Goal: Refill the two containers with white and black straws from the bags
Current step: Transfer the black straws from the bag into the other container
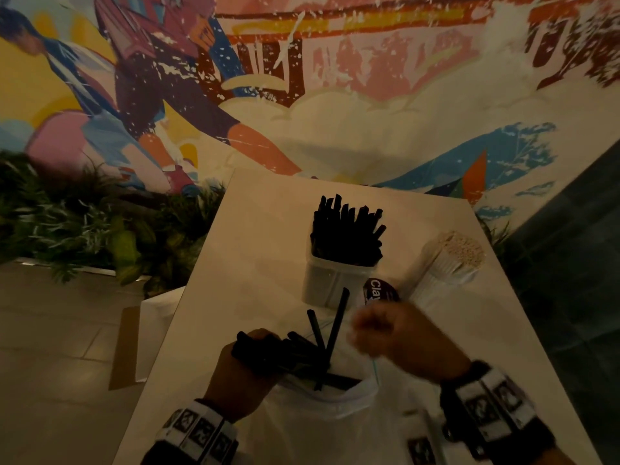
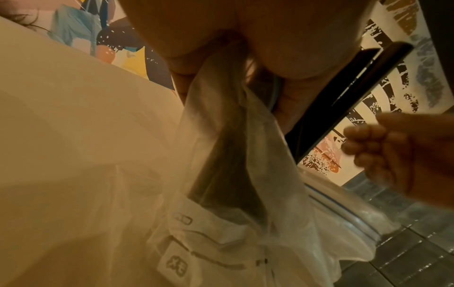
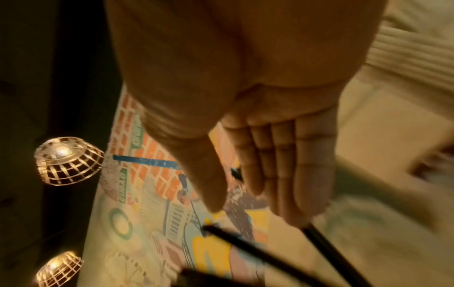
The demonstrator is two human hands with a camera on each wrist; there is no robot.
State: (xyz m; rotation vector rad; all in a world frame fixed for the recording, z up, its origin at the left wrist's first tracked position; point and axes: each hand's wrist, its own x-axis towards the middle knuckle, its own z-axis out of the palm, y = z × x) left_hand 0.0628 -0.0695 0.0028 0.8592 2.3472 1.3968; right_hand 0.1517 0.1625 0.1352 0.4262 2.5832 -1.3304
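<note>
A clear plastic bag (image 1: 322,407) lies at the near end of the pale table (image 1: 235,263). My left hand (image 1: 241,367) grips a bunch of black straws (image 1: 285,350) sticking out of the bag's mouth; two straws splay upward. In the left wrist view my left hand (image 2: 245,48) also bunches the bag's film (image 2: 233,174) beside the black straws (image 2: 343,97). My right hand (image 1: 379,330) hovers blurred just right of the straws, holding nothing; its fingers (image 3: 282,170) lie relaxed above two straws (image 3: 258,250). Farther back stands a clear container (image 1: 335,283) full of black straws. To its right is a bundle of white straws (image 1: 449,260).
A dark round label (image 1: 379,290) shows between the container and the white straws. Green plants (image 1: 67,213) fill a planter left of the table, with a mural wall behind. Flat cardboard (image 1: 125,347) lies on the floor at left. Dark tiles (image 1: 570,263) lie to the right.
</note>
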